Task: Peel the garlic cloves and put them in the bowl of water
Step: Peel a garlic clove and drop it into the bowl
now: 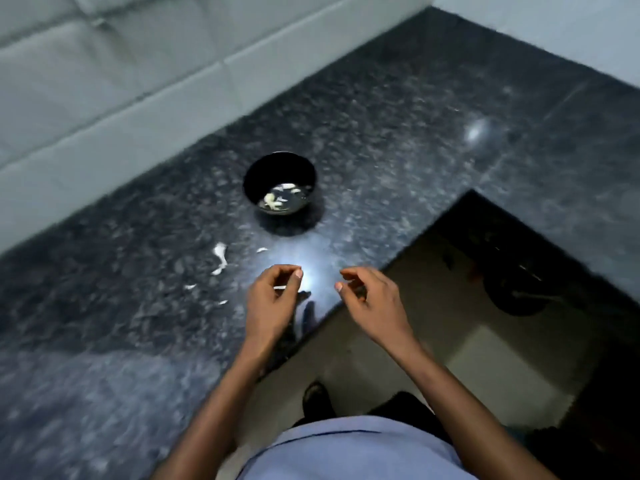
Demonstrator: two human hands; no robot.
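Observation:
A black bowl (280, 183) stands on the dark granite counter (398, 140), holding water and several peeled garlic cloves (273, 200). My left hand (273, 299) hovers over the counter's front edge, below the bowl. Its fingers are curled, and a small white garlic piece (280, 288) shows pinched between them. My right hand (370, 299) hovers beside it, a short gap apart, fingers loosely curled with nothing visible in them. The whole view is blurred.
White garlic peels (220, 258) lie scattered on the counter left of my hands. A pale tiled wall (104, 98) runs behind the counter. The counter is L-shaped, with the floor (485, 348) and my shoe (317, 398) in the cut-out below.

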